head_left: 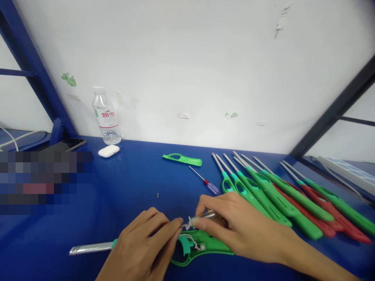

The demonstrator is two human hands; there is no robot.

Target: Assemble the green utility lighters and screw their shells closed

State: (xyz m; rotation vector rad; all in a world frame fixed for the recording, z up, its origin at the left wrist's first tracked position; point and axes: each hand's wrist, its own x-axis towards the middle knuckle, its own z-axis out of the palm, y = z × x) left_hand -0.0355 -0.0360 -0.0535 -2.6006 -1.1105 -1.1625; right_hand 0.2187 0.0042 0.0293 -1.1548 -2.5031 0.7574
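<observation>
An opened green gas lighter lies in front of me, its inner parts showing. Its metal barrel sticks out to the left, and a turquoise trigger and a white wire sit inside. My right hand grips a clear brownish fuel tank just above the casing. At the tank's whitish tip, my left hand pinches finger and thumb together on something too small to make out, its palm over the lighter's front part. Beyond the hands are a loose green casing half, a purple-handled screwdriver and a small screw.
Several green and red gas lighters lie in a row on the right of the blue table. A water bottle, a white earphone case and a phone are at the back left. A white wall stands behind.
</observation>
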